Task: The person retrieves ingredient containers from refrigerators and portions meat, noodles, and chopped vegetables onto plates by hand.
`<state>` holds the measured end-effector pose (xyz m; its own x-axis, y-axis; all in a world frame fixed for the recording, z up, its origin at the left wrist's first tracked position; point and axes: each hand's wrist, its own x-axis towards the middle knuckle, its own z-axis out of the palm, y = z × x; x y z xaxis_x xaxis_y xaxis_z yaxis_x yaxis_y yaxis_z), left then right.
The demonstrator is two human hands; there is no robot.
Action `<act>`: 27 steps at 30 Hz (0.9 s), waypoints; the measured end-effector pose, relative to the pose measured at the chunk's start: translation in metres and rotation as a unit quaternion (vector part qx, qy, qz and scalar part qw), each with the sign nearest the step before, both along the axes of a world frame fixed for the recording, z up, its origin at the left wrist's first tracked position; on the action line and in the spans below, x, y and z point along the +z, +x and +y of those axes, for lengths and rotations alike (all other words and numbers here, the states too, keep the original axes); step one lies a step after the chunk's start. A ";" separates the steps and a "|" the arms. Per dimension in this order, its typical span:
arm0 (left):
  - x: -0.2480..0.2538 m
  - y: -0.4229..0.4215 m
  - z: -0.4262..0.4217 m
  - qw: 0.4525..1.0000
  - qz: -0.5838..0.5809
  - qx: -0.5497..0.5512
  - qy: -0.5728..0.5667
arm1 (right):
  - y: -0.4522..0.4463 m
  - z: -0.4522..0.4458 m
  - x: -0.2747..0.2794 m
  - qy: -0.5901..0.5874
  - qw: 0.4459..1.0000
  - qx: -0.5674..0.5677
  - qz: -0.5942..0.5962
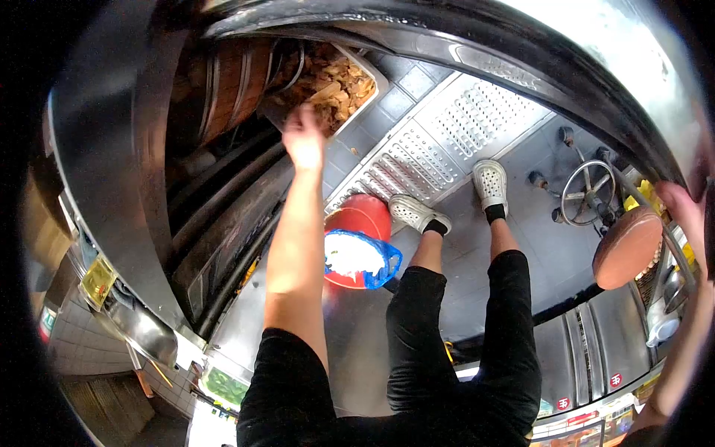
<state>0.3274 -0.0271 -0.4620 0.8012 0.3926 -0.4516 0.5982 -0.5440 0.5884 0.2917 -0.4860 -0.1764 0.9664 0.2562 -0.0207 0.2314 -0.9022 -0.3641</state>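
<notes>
My left hand (pixel 304 138) reaches over a pale rectangular tray (pixel 381 83) at the upper left, heaped with brown and yellowish chunks (pixel 346 88). Its fingers are blurred against the near side of the heap, so I cannot see whether they hold a piece. At the far right, my right hand (pixel 684 212) is closed at the edge of a large curved steel panel (pixel 633 52), thumb showing and the other fingers hidden. The tray lies beside a dark cavity with ribbed brown walls (pixel 231 86).
A red bucket (pixel 357 214) with a blue rim and white contents stands by my feet. Perforated metal plates (pixel 436 141) cover part of the tiled floor. To the right are a handwheel valve (pixel 588 192), a round brown disc (pixel 629 248) and steel cabinets (pixel 611 328).
</notes>
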 end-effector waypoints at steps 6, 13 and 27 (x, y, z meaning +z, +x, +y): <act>-0.058 0.076 0.036 0.828 -0.189 0.354 -0.392 | 0.008 -0.004 0.010 0.042 0.990 0.093 0.093; -0.048 0.108 0.028 0.772 -0.154 0.429 -0.444 | 0.002 -0.010 0.002 -0.001 0.998 0.044 0.037; -0.010 -0.070 0.018 0.846 -0.095 0.306 -0.425 | 0.002 -0.011 0.003 0.063 0.996 -0.007 0.067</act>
